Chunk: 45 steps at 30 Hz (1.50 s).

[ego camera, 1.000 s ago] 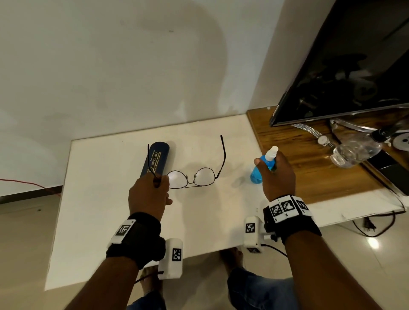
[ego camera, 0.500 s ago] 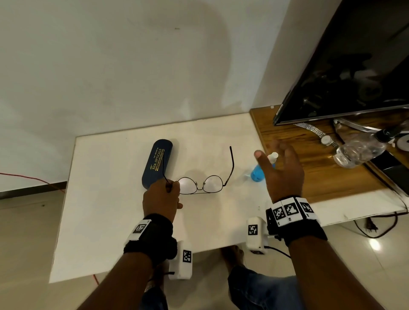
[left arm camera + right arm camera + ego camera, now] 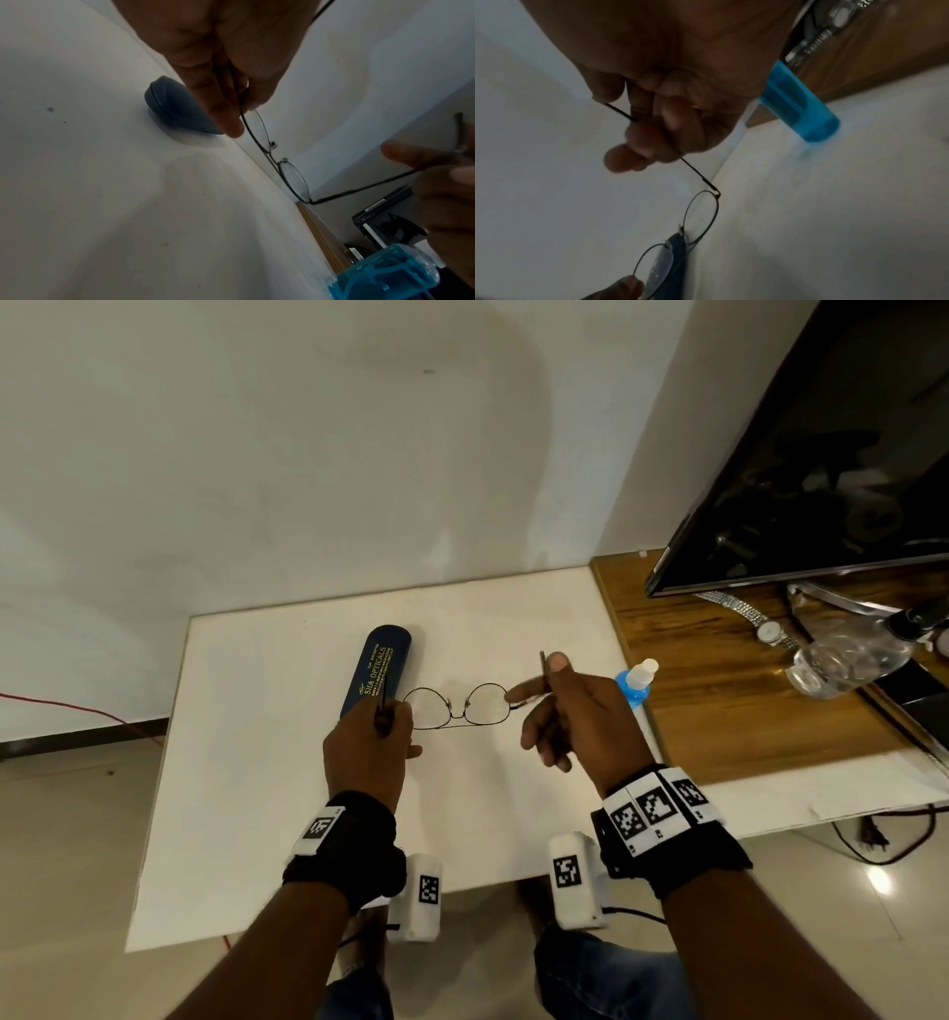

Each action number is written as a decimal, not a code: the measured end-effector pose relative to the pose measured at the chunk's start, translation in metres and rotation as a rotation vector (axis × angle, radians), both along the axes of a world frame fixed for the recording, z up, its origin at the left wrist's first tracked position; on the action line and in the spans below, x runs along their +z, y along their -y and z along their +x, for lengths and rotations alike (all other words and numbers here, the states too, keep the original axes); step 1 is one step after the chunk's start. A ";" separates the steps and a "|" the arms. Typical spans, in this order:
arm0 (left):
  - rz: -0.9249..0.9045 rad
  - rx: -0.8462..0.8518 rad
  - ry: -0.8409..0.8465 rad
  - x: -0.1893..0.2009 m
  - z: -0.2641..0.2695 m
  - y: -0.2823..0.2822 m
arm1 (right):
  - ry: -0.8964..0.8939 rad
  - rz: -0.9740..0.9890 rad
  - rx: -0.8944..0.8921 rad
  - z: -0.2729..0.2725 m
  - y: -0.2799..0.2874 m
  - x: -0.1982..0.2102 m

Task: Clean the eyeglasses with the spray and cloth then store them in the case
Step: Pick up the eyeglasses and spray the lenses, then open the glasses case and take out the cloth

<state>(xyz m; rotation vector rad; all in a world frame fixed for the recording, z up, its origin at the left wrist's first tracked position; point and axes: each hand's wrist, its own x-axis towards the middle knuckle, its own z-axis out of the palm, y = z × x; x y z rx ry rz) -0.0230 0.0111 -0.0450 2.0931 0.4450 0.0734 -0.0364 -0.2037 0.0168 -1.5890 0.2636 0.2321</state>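
Both hands had the eyeglasses up off the surface, left hand and right hand each pinching a temple; spray bottle parked, no cloth visible, so wiping likely came next, case unopened.

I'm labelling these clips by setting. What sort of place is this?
Probably a room in a home: a large dark flat screen stands on a brown wooden cabinet top, where a silver metal wristwatch and a clear plastic bottle lie beside it.
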 end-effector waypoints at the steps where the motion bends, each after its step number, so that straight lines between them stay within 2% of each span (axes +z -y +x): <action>1: -0.039 0.012 0.031 0.000 0.000 0.000 | -0.041 0.076 0.000 0.000 0.001 -0.002; 3: -0.113 -0.003 0.078 -0.002 0.000 0.002 | -0.086 0.161 -0.041 0.000 0.003 -0.007; 6: -0.134 -0.090 0.109 -0.009 0.002 0.004 | -0.109 0.133 -0.063 -0.001 0.007 -0.014; 8: -0.183 -0.114 0.062 -0.015 0.006 0.004 | -0.125 0.117 -0.058 -0.003 0.011 -0.018; 12: -0.508 -0.103 -0.118 -0.023 0.009 0.002 | -0.216 -0.010 -0.100 -0.005 0.018 -0.026; 14: -0.511 -0.125 -0.149 -0.027 0.008 0.002 | -0.297 -0.090 -0.128 -0.006 0.019 -0.036; 18: -0.273 -0.200 -0.128 -0.035 0.006 0.002 | -0.366 -0.376 -0.104 -0.007 0.018 -0.055; 21: -0.179 -0.224 -0.124 -0.036 0.004 0.003 | -0.419 -0.508 -0.095 -0.007 0.018 -0.062; 26: -0.042 -0.253 -0.125 -0.038 0.003 0.004 | -0.358 -0.875 0.007 -0.006 0.019 -0.071; 31: 0.064 -0.225 -0.065 -0.028 -0.002 -0.005 | -0.375 -0.931 0.063 -0.006 0.020 -0.072; 34: 0.232 -0.196 0.084 -0.017 0.002 -0.015 | -0.374 -0.940 0.027 -0.007 0.019 -0.069; 38: 0.491 -0.202 0.179 -0.004 0.019 -0.026 | -0.233 -1.031 -0.053 -0.005 0.016 -0.055; 40: 0.658 -0.188 0.087 -0.003 0.027 -0.028 | -0.158 -1.040 -0.084 -0.004 0.009 -0.047; 42: 0.746 -0.188 -0.098 -0.004 0.034 -0.027 | -0.073 -1.030 -0.099 -0.003 -0.001 -0.042; 45: 0.706 -0.214 -0.272 -0.013 0.042 -0.027 | 0.063 -0.949 -0.081 -0.003 -0.016 -0.037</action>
